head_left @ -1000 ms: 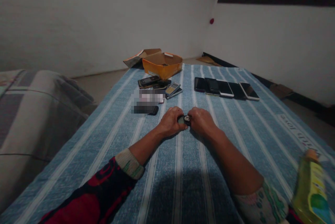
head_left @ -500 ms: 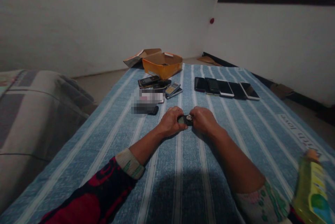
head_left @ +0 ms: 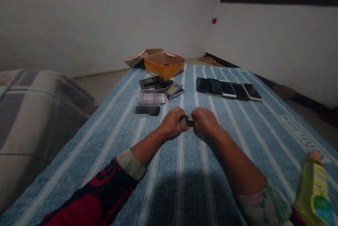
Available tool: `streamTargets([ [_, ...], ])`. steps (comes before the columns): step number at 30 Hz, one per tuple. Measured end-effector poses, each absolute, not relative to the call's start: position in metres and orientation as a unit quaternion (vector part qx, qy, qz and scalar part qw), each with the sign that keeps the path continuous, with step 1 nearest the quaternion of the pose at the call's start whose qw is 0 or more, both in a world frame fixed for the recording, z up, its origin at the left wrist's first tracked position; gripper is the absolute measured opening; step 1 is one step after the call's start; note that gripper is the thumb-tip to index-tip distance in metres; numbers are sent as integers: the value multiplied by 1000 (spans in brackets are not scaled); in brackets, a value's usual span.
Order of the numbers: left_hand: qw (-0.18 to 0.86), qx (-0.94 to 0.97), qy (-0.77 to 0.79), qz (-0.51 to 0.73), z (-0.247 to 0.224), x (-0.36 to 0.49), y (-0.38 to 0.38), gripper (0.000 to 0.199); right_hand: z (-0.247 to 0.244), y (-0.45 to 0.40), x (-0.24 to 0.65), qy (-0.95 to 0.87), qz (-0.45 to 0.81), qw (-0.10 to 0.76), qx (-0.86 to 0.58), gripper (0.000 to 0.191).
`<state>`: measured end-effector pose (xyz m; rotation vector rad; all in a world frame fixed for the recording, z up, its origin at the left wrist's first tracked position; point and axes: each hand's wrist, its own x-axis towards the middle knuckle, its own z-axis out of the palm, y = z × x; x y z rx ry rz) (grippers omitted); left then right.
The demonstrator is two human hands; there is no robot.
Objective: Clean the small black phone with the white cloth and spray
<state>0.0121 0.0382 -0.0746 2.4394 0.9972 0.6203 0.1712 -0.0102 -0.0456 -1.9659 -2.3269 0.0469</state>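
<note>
My left hand [head_left: 174, 123] is closed round one end of a small dark mobile phone [head_left: 183, 120] with a grey-green screen. It keeps the phone sideways, low over the striped cloth. At the phone's other end, my right hand [head_left: 205, 121] is curled with its fingertips pressed together. A small pale, rounded thing [head_left: 191, 118] shows at those fingertips, over the phone; its kind is too small to tell. Part of the phone is hidden behind the fingers.
Blue striped cloth [head_left: 105, 141] covers the surface. Several phones [head_left: 174, 89] lie loosely beyond my left hand, near a blurred patch. An orange cardboard box [head_left: 163, 68] stands behind them. Flat phones [head_left: 228, 89] form a row at the right. A yellow bottle [head_left: 313, 190] is at lower right.
Both hands and the phone stay almost in place. The pale thing at my right fingertips has shifted only very slightly.
</note>
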Motion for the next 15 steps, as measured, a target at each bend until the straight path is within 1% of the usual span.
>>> streamTargets([
  [4,212,880,360,225,-75,12,38,24,-53,-6,165,-733,-28,79,-675,25],
  [7,212,879,361,228,-74,11,38,26,-50,-6,173,-729,-4,99,-677,24],
  [11,212,878,362,229,-74,10,37,25,-42,-9,183,-762,59,61,-642,20],
  [13,217,878,361,229,-74,10,37,25,-42,-9,181,-766,48,43,-640,21],
  [15,222,878,356,229,-73,11,37,24,-45,-8,175,-754,12,44,-655,23],
])
